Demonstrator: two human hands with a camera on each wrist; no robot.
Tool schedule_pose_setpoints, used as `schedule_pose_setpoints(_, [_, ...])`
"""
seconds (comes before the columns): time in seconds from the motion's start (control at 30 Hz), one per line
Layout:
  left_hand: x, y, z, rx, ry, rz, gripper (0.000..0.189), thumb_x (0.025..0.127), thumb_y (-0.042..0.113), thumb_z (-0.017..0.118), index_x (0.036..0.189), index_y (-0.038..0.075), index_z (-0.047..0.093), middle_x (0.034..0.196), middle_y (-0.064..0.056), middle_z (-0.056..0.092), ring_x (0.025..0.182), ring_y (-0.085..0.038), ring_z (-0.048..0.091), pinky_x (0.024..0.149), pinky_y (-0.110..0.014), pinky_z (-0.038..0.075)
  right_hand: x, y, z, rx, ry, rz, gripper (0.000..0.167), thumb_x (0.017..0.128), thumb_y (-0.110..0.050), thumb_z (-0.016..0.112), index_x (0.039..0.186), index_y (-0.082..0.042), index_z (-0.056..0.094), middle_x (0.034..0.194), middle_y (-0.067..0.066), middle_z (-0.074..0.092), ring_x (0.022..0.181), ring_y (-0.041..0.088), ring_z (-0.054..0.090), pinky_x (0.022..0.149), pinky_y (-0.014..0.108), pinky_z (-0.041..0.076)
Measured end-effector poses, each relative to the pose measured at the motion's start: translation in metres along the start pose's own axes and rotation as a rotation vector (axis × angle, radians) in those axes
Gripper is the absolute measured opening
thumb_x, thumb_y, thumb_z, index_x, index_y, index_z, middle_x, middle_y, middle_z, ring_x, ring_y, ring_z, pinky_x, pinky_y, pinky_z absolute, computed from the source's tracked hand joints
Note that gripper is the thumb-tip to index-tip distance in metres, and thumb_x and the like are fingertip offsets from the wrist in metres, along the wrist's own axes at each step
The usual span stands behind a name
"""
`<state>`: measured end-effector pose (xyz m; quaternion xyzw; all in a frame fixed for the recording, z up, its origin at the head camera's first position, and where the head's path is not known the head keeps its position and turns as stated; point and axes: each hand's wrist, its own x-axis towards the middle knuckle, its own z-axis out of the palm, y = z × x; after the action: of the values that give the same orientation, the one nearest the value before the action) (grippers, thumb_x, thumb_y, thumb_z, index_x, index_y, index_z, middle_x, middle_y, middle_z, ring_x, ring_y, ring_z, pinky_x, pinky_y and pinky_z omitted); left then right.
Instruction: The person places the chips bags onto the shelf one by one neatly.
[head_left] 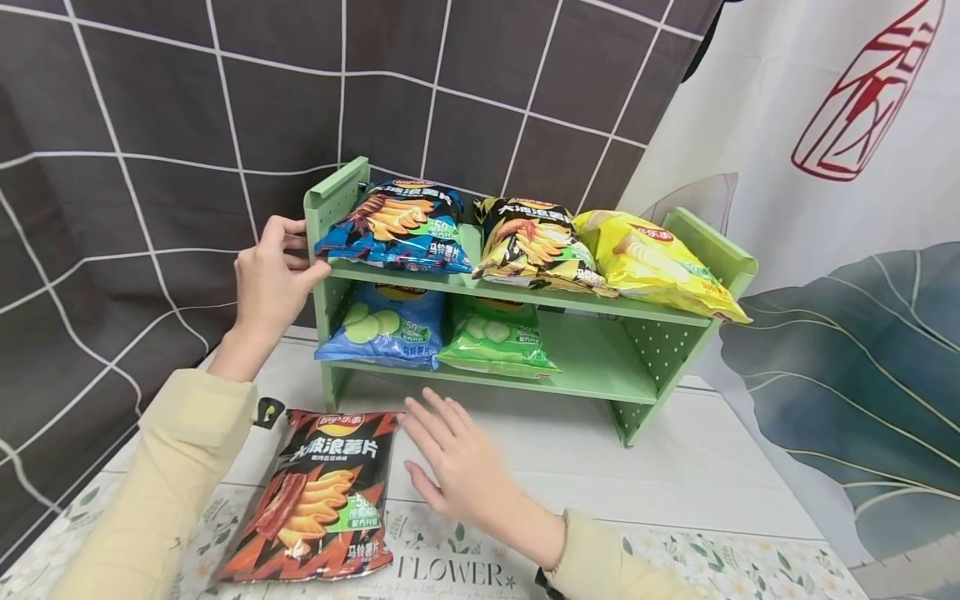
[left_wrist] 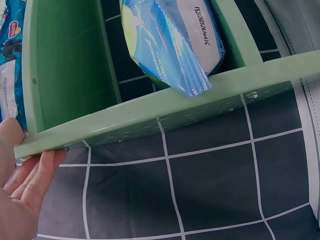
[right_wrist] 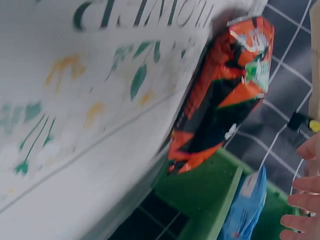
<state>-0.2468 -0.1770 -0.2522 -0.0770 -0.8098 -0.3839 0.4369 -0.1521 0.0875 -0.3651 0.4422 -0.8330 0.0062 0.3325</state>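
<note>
My left hand (head_left: 272, 275) grips the left side panel of a green two-tier shelf (head_left: 592, 350). Its thumb is at the panel's front edge, with the fingers on the outer side. My right hand (head_left: 468, 467), fingers extended and holding nothing, hovers low in front of the shelf. Just left of it, a red-and-black chip bag (head_left: 315, 500) lies face up on the table. On the upper tier sit a dark blue chip bag (head_left: 405, 225), a black-and-gold one (head_left: 536, 242) and a yellow one (head_left: 660, 262). Below are a light blue bag (head_left: 386, 325) and a green bag (head_left: 498, 333).
The shelf stands on a pale table (head_left: 570, 467) with a flower-print cover. A dark grid-patterned cloth (head_left: 285, 108) hangs behind it on the left. A white curtain (head_left: 810, 217) with printed leaves hangs at the right. A small black object (head_left: 268, 412) is beside my left sleeve.
</note>
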Motion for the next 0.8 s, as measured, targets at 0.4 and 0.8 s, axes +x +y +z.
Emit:
schedule_pose_setpoints(0.4, [0.001, 0.001, 0.000, 0.011, -0.001, 0.006, 0.038, 0.082, 0.008, 0.071, 0.114, -0.004, 0.055, 0.107, -0.022, 0.071, 0.082, -0.035, 0.072, 0.066, 0.005, 0.030, 0.010, -0.033, 0.007, 0.059, -0.032, -0.171, 0.057, 0.088, -0.046, 0.057, 0.131, -0.009, 0.057, 0.129, 0.007, 0.064, 0.127, 0.025, 0.055, 0.105, 0.034, 0.043])
schedule_pose_setpoints(0.8, [0.001, -0.001, -0.001, 0.021, -0.012, 0.007, 0.038, 0.082, 0.009, 0.071, 0.114, -0.004, 0.055, 0.107, -0.022, 0.071, 0.081, -0.035, 0.072, 0.066, 0.005, 0.030, 0.019, -0.061, 0.014, 0.058, -0.178, -0.274, 0.067, 0.088, -0.063, 0.050, 0.135, -0.015, 0.054, 0.138, 0.002, 0.057, 0.134, 0.023, 0.048, 0.107, 0.031, 0.040])
